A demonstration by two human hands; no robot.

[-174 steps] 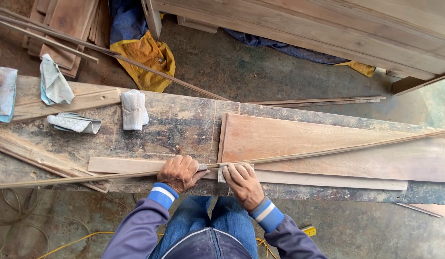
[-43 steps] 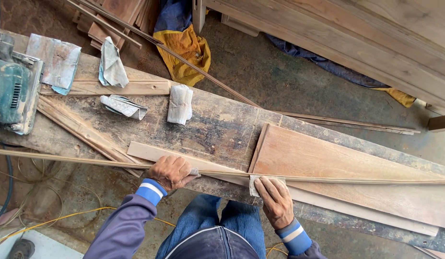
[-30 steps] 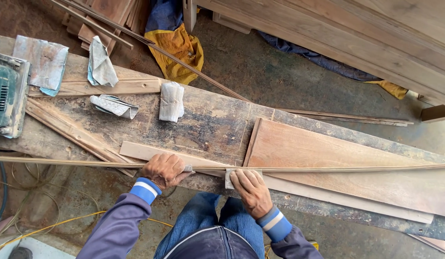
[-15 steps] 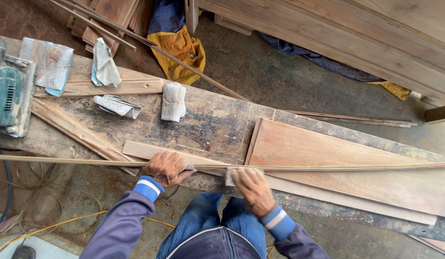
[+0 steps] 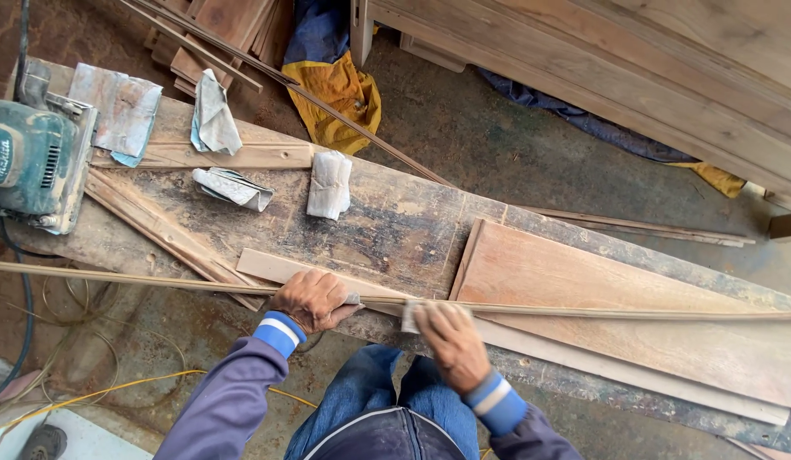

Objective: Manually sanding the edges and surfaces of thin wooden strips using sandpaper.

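Workbench: a long, worn wooden bench [image 5: 387, 226] that runs across the view from upper left to lower right, with dark stains on its top.
Reddish board: a wide, smooth board [image 5: 617, 298] that lies flat on the right part of the bench.
Pale plank: a thin, light plank [image 5: 268, 266] under the hands, along the near edge of the bench.
Thin strip: a very long, slim wooden strip [image 5: 600, 312] that crosses the whole view, from the left edge to the right edge; it lies over the near side of the bench and passes through both hands.
Sander: a green power sander [image 5: 33, 166] at the far left end of the bench.
Left hand: the left hand [image 5: 312, 300] is clenched around the strip and pins it against the pale plank.
Right hand: the right hand [image 5: 451, 341] is blurred; its fingers press a small piece of sandpaper [image 5: 410, 315] on the strip, just beside the left hand.
Folded papers: some grey folded sheets [image 5: 329, 184] lie further back on the bench.
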